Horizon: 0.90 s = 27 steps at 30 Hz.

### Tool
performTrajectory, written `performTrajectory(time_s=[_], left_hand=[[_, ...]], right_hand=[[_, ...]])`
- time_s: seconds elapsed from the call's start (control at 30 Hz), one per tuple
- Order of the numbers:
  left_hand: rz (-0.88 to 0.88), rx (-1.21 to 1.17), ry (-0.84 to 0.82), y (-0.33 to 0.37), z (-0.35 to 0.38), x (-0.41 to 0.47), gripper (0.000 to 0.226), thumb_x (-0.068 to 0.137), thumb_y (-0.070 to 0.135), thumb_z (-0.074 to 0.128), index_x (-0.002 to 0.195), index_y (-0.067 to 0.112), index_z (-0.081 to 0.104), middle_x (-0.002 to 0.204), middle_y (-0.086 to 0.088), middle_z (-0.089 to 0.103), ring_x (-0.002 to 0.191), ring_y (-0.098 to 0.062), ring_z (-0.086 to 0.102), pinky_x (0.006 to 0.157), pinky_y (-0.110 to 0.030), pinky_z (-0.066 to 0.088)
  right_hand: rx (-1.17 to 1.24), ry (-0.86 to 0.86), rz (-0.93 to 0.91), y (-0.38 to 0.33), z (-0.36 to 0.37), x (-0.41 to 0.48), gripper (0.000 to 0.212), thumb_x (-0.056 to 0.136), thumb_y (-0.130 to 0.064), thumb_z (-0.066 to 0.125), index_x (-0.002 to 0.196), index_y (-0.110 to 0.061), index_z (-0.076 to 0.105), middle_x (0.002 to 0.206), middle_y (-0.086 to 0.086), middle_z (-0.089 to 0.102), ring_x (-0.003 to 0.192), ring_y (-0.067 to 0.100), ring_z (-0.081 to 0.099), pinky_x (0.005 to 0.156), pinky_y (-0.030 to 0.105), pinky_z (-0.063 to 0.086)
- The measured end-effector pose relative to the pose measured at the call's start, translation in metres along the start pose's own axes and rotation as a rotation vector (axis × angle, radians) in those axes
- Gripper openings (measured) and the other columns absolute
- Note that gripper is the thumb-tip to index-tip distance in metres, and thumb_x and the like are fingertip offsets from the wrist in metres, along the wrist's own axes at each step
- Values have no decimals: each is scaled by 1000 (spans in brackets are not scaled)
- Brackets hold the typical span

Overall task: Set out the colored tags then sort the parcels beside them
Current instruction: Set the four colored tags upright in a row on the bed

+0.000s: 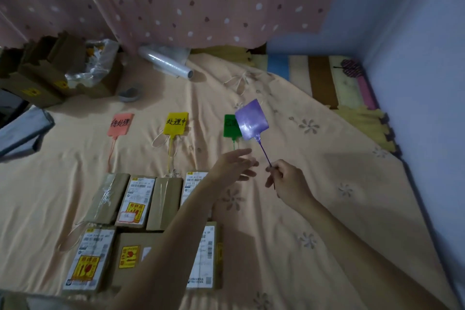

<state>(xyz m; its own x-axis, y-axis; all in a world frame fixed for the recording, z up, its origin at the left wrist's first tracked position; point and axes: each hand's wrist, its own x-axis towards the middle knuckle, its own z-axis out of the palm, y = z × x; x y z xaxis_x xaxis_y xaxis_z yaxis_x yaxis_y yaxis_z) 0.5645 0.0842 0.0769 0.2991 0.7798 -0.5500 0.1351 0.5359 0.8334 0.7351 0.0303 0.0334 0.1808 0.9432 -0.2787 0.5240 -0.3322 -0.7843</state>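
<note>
Three tags lie in a row on the peach sheet: a pink tag [120, 124], a yellow tag [176, 123] and a green tag [229, 125], partly hidden. My right hand [286, 180] pinches the thin tail of a purple tag [252, 121], holding it up in the air over the green one. To its left, my left hand [234, 165] hovers with fingers stretched and nothing in it. Several cardboard parcels [136, 201] with shipping labels lie in two rows at the lower left, partly under my left forearm.
Open cardboard boxes [60, 70] with plastic bags stand at the back left. A roll of clear film [166, 63] and a tape roll [129, 94] lie near the dotted curtain. A blue wall [415, 58] bounds the right side, above a striped mat [324, 78].
</note>
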Motion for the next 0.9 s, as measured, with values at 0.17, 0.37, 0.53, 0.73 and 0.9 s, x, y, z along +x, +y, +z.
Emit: performTrajectory(time_s=[0.17,0.37,0.53,0.73,0.9], left_hand=[[-53,-45,-14,-24,-5,-19,40,96,7,61,136,5,53,96,-10,75,67,-17,72,72,-32,55],[-97,-131,54,-60,-17,-33,35,94,0,60,129,1,58,111,-24,70,69,-25,72,66,-33,61],[-108,-106,81,-67,-35,-37,35,93,6,64,128,9,61,103,-19,76,85,-30,75,82,-41,61],[-69,-57,71,-63,-53,-40,37,96,4,58,133,9,57,95,-12,77,75,-16,76,63,-22,59],[-58,-75,23,-55,-54,-32,36,97,8,59,133,12,60,112,-16,75,88,-29,72,76,-33,60]], right_hand=[[178,60,160,21,-9,25,22,95,-6,44,87,-14,62,61,-1,72,38,16,47,48,25,41],[281,77,404,48,-15,61,19,93,-5,44,92,-11,62,69,8,71,44,18,47,44,24,34],[195,107,533,70,-17,74,24,97,-10,49,77,-7,63,78,15,72,47,21,48,44,26,37],[162,177,569,77,-12,70,26,98,-9,43,85,-2,66,79,15,69,52,22,53,48,29,42],[80,227,619,69,-14,51,36,91,-18,48,117,4,62,94,20,72,74,32,69,65,37,54]])
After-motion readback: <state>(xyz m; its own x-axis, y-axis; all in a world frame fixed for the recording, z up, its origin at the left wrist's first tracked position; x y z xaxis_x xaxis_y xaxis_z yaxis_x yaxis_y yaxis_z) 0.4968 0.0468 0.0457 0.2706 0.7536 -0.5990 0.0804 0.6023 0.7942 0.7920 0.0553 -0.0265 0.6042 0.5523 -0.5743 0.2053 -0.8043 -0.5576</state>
